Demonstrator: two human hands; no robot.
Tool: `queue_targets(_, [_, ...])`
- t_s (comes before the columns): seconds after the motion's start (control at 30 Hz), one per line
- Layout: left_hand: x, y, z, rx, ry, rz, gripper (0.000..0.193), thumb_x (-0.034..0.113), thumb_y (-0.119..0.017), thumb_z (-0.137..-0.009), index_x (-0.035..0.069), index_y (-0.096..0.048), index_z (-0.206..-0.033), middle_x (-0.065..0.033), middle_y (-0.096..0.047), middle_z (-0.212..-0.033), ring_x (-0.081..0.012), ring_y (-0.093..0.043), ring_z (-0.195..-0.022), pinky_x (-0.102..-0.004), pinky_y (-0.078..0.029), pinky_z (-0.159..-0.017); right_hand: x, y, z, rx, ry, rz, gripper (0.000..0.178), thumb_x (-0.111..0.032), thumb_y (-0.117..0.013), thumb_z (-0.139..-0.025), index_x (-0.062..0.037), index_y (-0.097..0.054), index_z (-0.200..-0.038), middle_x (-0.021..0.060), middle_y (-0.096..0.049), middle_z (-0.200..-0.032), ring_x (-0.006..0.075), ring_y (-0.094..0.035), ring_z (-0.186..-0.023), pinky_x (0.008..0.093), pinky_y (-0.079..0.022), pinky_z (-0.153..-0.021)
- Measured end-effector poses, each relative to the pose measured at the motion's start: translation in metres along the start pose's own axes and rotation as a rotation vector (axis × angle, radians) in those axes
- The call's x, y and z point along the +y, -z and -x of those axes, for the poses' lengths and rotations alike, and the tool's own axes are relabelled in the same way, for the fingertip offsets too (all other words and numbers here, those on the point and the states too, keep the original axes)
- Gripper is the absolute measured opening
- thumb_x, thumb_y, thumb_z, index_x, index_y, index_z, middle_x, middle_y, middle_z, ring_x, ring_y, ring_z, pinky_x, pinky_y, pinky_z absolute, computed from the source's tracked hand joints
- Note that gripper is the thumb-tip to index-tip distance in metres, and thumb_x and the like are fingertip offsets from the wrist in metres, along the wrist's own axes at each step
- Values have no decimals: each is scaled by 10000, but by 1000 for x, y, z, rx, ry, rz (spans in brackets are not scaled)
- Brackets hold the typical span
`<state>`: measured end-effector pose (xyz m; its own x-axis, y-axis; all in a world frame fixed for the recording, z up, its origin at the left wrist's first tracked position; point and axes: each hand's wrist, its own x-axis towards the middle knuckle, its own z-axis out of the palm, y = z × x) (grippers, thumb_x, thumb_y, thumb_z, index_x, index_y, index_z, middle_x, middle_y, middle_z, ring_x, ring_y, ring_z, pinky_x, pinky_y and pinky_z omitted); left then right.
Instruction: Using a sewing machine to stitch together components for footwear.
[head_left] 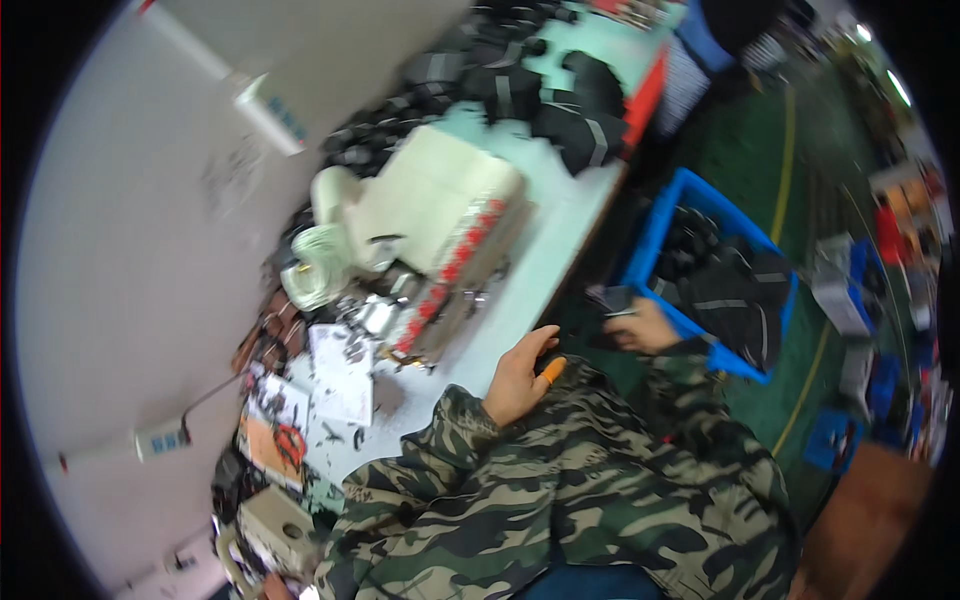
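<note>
My left hand [518, 378] is held at the front edge of the white worktable [545, 270], with an orange cover on one finger. Its fingers stretch out, and they hold nothing. Farther right, my right hand [648, 327] is closed on a small dark piece [616, 298], blurred, whose kind I cannot make out. This hand is beside the near end of a blue crate [686, 320] filled with black fabric pieces [738, 290]. On the table to the left stands a cream sewing machine [430, 195] with a row of red marks along its edge.
Black fabric pieces [580, 125] are heaped on the table's far part. Left of the machine are a spool of white thread [318, 265], white paper [342, 375] and orange-handled scissors [290, 445]. Another machine [275, 530] stands lower left. Boxes [845, 285] sit on the green floor.
</note>
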<state>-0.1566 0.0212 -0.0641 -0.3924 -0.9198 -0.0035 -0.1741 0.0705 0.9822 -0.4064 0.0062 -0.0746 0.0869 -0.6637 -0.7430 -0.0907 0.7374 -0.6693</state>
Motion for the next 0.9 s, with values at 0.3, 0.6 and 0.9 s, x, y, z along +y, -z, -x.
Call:
queue_targets(0.3, [-124, 161, 162, 611, 282, -1136, 360, 0, -589, -688, 33, -566, -1046, -153, -565, -1077, -326, -531, -1005, -401, -433, -860, 40, 71, -42, 309, 33, 172, 517, -221, -682, -756, 32, -486, -1162, 125, -631, -864, 180, -626, -690, 264, -475, -525])
queue_targets(0.6, [-93, 188, 127, 594, 692, -1007, 376, 45, -534, -772, 43, -503, -1147, -167, -579, -1043, -364, -554, -918, -418, -448, -784, -165, -34, -101, -100, 592, 337, 280, -44, -629, -772, 35, -575, -1036, 72, -635, -814, 93, -583, -698, 221, -462, -625])
queue_targets(0.9, [-80, 171, 104, 1031, 821, -103, 512, 54, -620, -768, 87, -457, -1253, -65, -630, -809, -127, -604, -686, -270, -504, -618, -277, -115, -160, -518, 830, 498, 114, -6, -641, -734, 21, -646, -844, 93, -623, -727, 150, -594, -641, 237, -459, -611])
